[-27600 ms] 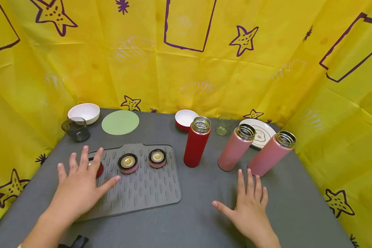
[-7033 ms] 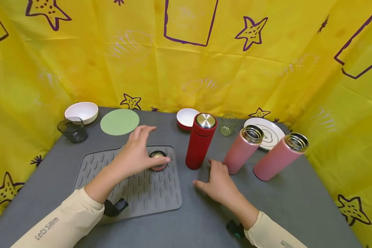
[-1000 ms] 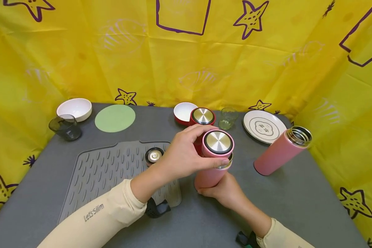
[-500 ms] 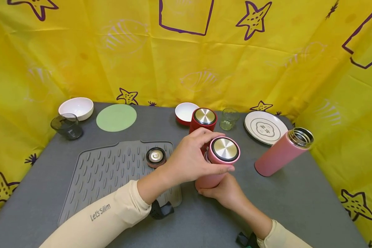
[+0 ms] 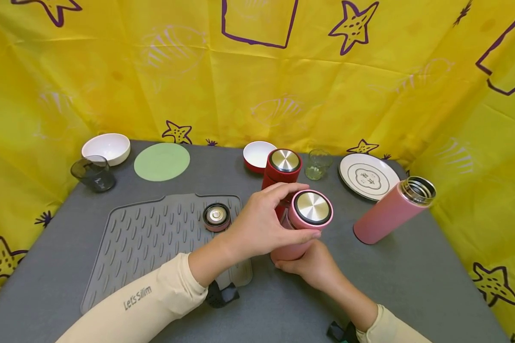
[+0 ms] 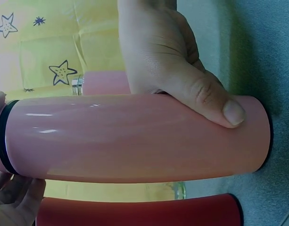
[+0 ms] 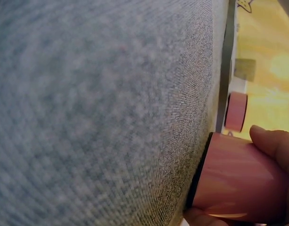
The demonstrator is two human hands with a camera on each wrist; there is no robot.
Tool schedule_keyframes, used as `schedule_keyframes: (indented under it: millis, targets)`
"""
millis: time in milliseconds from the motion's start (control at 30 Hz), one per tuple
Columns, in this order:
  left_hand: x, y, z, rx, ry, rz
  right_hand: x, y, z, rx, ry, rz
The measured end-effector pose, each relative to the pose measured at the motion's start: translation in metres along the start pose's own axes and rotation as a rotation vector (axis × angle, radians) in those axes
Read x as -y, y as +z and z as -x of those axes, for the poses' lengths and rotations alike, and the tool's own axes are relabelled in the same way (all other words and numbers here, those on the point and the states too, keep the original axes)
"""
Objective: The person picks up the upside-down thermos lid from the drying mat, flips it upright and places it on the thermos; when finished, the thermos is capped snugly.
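Note:
My left hand (image 5: 259,221) curls its thumb and fingers round the pink lid (image 5: 312,207), whose silver disc faces up. The lid sits on top of a pink thermos bottle (image 6: 135,141), meeting the body at a black ring in the left wrist view. Low on that bottle, my right hand (image 5: 313,267) grips it close to the base, which stands at the grey cloth in the right wrist view. Just behind stands a red thermos bottle (image 5: 283,174) with its lid on. Another pink thermos bottle (image 5: 390,214) is uncapped at the right, its steel neck showing.
One more pink lid (image 5: 216,216) lies underside up on the grey ridged mat (image 5: 133,252). Along the back are a smoky glass (image 5: 95,178), white bowl (image 5: 107,147), green disc (image 5: 162,162), red-and-white bowl (image 5: 257,155), clear glass (image 5: 317,164) and a plate (image 5: 365,166).
Since the oldest frame, the red lid went onto the red bottle and a pink lid left the mat. During the last second, that pink lid came down onto the bottle between my hands.

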State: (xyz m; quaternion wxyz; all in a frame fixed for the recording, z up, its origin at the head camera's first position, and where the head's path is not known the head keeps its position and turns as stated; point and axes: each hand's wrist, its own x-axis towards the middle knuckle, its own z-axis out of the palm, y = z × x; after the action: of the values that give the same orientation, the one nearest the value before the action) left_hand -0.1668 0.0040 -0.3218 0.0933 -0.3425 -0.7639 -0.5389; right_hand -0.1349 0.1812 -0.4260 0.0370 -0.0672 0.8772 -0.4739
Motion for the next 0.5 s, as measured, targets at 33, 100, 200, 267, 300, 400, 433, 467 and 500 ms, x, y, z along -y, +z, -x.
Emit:
schedule_keyframes:
  millis: [33,100,200,267,300,400,433,467,500]
  targets:
    - [0.0004,-0.0003,0.0007,0.003,0.004,0.002,-0.0001,0.0001,0.0,0.0,0.0,0.001]
    - [0.0013,-0.0007,0.0018,0.009,0.009,0.004,-0.0003,0.0003,-0.0003,0.001,-0.007,0.001]
    - [0.0019,-0.0004,0.0031,0.018,0.007,-0.001,-0.0002,0.0003,-0.0006,0.004,-0.02,0.003]
    - [0.0019,0.0006,0.0033,0.023,0.009,0.001,-0.0004,0.0003,-0.0009,0.009,-0.026,0.004]
    - [0.0019,0.0013,0.0033,0.026,0.013,0.005,-0.0005,0.0002,-0.0008,0.01,-0.027,0.008]
    - [0.0016,0.0038,0.0034,0.027,0.027,0.016,-0.0009,-0.0003,-0.0007,0.011,-0.042,0.017]
    - [0.0014,0.0046,0.0034,0.023,0.028,0.023,-0.0011,-0.0003,-0.001,0.012,-0.057,0.014]
    - [0.0011,0.0055,0.0034,0.015,0.025,0.022,-0.0011,-0.0004,-0.0012,0.012,-0.073,0.009]
    - [0.0007,0.0063,0.0035,0.005,0.018,0.018,-0.0011,-0.0004,-0.0014,0.013,-0.09,0.003]
